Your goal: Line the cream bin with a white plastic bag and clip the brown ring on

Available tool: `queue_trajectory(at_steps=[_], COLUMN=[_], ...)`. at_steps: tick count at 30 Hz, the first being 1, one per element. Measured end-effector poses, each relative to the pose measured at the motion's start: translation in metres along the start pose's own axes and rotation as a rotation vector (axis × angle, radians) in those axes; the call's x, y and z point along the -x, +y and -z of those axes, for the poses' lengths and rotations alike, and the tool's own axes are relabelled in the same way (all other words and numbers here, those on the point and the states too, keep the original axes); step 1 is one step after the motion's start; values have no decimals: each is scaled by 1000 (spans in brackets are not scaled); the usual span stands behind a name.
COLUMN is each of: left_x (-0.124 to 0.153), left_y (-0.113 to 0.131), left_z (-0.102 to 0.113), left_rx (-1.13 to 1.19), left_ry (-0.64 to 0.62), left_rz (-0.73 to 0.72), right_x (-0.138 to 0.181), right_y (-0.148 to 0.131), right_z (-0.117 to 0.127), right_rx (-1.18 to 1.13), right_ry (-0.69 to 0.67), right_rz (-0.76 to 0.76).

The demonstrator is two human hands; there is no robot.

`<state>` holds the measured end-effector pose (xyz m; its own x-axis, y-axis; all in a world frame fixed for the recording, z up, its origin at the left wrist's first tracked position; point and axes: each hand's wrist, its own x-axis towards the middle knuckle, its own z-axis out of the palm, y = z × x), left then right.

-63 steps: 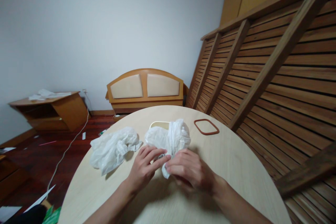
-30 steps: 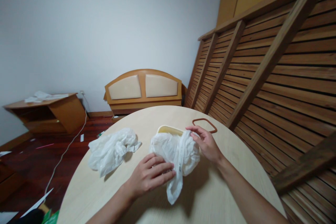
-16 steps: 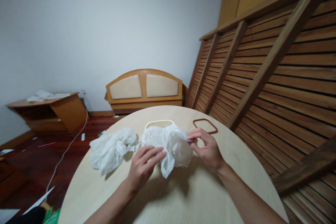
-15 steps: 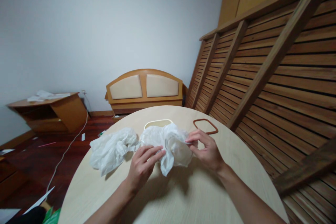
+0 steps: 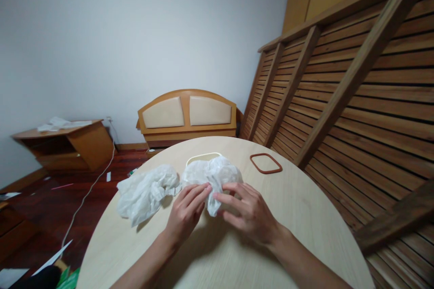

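A crumpled white plastic bag (image 5: 228, 172) lies bunched at the table's middle, over the near part of a cream-rimmed container (image 5: 204, 157). My left hand (image 5: 187, 207) grips the bag's near side, its fingers together with the tips on a gathered fold. On the other side, my right hand (image 5: 249, 212) has its fingers spread, with index and middle fingertips against the gathered part and the thumb apart below. A loose end of the bag hangs between both hands. What lies inside or under the bag is hidden.
Another crumpled white plastic bag (image 5: 149, 192) lies left on the round table (image 5: 305, 235). A brown rounded frame (image 5: 266, 172) rests at the right. Beyond stand a headboard (image 5: 186, 131), a low wooden cabinet (image 5: 84, 144) and a leaning slatted wooden panel (image 5: 339, 113).
My right hand has moved left and nearer, from pinching the bag's right side to spread fingers at its middle. The bag's right side is folded inward. My left hand has hardly moved.
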<state>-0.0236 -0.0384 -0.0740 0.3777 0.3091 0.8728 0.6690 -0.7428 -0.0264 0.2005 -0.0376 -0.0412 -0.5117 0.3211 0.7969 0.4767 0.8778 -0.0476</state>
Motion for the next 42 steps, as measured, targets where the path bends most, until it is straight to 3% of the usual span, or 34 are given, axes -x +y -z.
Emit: queue_trajectory(at_steps=[5, 11, 19, 26, 31, 35, 42], left_x=[1, -1, -3, 5, -1, -6, -8], left_y=[1, 5, -3, -5, 3, 3, -10], left_z=[0, 5, 10, 0, 4, 10, 10], left_rx=[3, -38, 66, 404, 617, 711, 713], left_ry=[-22, 102, 225, 286, 339, 396, 401], left_rz=[-15, 12, 277, 757, 768, 729, 1071], right_x=[-2, 4, 9, 4, 0, -2, 6], right_y=[5, 20, 41, 34, 13, 14, 47], right_z=[0, 0, 10, 24, 21, 19, 28], right_rx=[21, 34, 94, 123, 93, 98, 154], right_ry=[90, 98, 186, 281, 173, 160, 157], right_rz=[-60, -136, -224, -108, 81, 84, 16])
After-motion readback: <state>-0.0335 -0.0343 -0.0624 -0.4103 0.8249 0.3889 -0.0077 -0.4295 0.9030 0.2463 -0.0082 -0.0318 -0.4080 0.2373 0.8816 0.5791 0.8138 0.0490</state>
